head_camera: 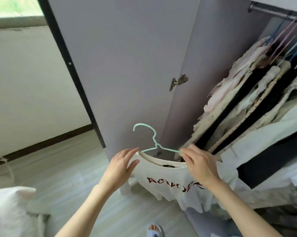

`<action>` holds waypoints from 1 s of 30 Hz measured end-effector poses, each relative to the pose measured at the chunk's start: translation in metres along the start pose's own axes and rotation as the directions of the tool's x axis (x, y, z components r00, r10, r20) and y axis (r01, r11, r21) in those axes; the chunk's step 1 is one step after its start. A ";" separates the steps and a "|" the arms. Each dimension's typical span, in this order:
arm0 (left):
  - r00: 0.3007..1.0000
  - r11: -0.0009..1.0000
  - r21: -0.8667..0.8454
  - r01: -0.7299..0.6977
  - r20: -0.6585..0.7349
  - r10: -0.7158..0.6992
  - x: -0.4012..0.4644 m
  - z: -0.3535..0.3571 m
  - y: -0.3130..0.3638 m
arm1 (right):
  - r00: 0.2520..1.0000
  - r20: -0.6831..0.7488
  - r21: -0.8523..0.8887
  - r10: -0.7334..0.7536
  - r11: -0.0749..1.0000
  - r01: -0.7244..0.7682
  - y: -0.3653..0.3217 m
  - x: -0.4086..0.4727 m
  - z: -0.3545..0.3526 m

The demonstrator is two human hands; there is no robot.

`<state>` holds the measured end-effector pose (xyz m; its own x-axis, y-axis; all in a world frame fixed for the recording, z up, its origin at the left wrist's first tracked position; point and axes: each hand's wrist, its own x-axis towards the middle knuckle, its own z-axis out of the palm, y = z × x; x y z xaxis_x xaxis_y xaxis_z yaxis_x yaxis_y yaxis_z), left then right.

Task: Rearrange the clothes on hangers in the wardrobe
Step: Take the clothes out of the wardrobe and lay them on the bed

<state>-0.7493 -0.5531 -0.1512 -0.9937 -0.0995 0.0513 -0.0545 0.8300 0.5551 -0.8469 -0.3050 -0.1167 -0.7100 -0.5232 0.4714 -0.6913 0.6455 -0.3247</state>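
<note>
Matte grey-lilac panel is what most of the view is taken up by: the open wardrobe door [123, 65], smooth and flat, with one small metal hinge [178, 82] seen at its inner edge. Inside the wardrobe, a round shiny metal rail [271, 11] is run across the top right, and a packed row of hung clothes [247, 93] is crowded under it — crinkly cream and pale pink fabrics mixed with black ones, too bunched up to be counted properly. Thin wire hangers in pink and blue are hooked over the rail above them.

Out in front of the wardrobe, low in the middle, one cream T-shirt [170, 182] is held up, soft and rumpled, with dark red lettering printed across the chest. It's threaded on one mint-green wire hanger [153, 142]; the hook is pointed up and curled to the left, and the hanger's long axis is laid roughly left to right.

The shirt's left shoulder is pinched by the left hand [122, 166], thumb under, fingers fairly straight over the cloth. The hanger's right arm is gripped by the right hand [199, 163] with curled fingertips.

One foot in a pale blue slipper [154, 230] is seen at the bottom, on pale plank flooring.
</note>
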 end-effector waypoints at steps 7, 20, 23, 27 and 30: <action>0.911 0.975 0.022 0.221 -0.362 -0.198 -0.080 -0.061 -0.045 | 0.993 0.008 0.244 -0.117 0.963 0.111 -0.088 0.025 0.035; 0.227 0.731 -0.246 0.636 -0.846 -0.482 -0.291 -0.160 -0.080 | 0.888 -0.012 0.431 -0.460 0.799 0.419 -0.334 0.088 0.123; 0.059 0.606 -0.285 0.743 -0.873 -0.484 -0.332 -0.178 -0.074 | 0.819 0.016 0.507 -0.573 0.711 0.487 -0.392 0.089 0.131; -0.146 0.445 -0.344 0.827 -0.895 -0.421 -0.382 -0.196 -0.058 | 0.706 0.047 0.598 -0.707 0.586 0.547 -0.467 0.090 0.132; -0.241 0.358 -0.352 0.865 -0.917 -0.319 -0.410 -0.208 -0.041 | 0.640 -0.057 0.659 -0.767 0.452 0.601 -0.518 0.089 0.119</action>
<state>-0.3196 -0.6608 -0.0222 0.3462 -0.7438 0.5718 -0.8448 0.0179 0.5348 -0.5675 -0.7524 -0.0042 0.0836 -0.7977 0.5972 -0.8278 -0.3892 -0.4040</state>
